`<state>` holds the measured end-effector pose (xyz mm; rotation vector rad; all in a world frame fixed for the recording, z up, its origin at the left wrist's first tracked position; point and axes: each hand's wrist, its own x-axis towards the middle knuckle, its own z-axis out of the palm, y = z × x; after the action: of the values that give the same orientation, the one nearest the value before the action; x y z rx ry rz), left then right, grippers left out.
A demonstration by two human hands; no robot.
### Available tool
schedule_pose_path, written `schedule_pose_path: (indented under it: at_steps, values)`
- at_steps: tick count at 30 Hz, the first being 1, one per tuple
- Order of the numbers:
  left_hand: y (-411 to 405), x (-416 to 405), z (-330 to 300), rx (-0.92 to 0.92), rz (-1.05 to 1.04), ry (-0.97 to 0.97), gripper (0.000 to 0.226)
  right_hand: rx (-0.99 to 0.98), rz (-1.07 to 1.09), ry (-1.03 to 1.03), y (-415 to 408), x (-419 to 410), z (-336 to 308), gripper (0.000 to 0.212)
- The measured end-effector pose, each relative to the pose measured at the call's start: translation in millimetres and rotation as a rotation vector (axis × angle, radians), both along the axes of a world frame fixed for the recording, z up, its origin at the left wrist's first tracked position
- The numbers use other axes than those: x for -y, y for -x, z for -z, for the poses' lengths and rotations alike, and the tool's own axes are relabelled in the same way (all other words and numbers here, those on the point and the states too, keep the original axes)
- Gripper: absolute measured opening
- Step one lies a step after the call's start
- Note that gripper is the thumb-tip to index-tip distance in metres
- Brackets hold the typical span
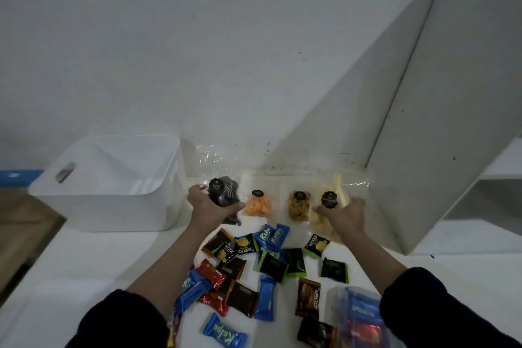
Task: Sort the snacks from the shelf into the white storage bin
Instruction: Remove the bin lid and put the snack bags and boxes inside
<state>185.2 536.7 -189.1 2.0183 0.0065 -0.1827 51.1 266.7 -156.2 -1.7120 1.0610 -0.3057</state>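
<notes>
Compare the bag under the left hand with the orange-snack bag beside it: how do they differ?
The dark-snack bag holds black pieces; the orange-snack bag holds orange ones. The left hand grips the dark-snack bag, while the orange-snack bag lies untouched. The dark-snack bag sits nearer the white bin. Both are clear bags with a round black label.

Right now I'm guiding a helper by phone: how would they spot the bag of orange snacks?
Start at the white bin on the left, then follow the row of clear bags along the back wall. The orange bag is second in that row, between the dark bag that the left hand grips and a brown bag. It is the only one with bright orange contents.
</notes>
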Motion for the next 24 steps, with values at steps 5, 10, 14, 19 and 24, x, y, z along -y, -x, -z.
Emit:
schedule_pose_path:
  at_steps: [5, 10, 14, 19, 24]
  values:
    - [17.2, -15.6, -37.2, 0.216, -0.011, 0.057, 0.115, 0.177, -0.166, -0.037, -21.3, -52.9, -25.9, 0.084]
    - [4.5, -61.4, -69.5, 0.300, -0.031, 0.110, 0.096, 0.317, -0.191, -0.257, -62.8, -125.6, -57.2, 0.053]
    - [-20.4, -117.8, -91.7, 0.280, -0.037, 0.190, 0.084, 0.328, -0.239, -0.370, -100.1, -191.4, -72.3, 0.044]
    - [-69.7, -198.9, -109.3, 0.253, 0.000, 0.146, 0.089, 0.340, -0.225, -0.485, -146.5, -280.1, -90.5, 0.032]
    - [-122.2, -258.8, -103.3, 0.219, 0.020, 0.077, 0.093, 0.364, -0.203, -0.557, -193.8, -345.0, -95.7, 0.030]
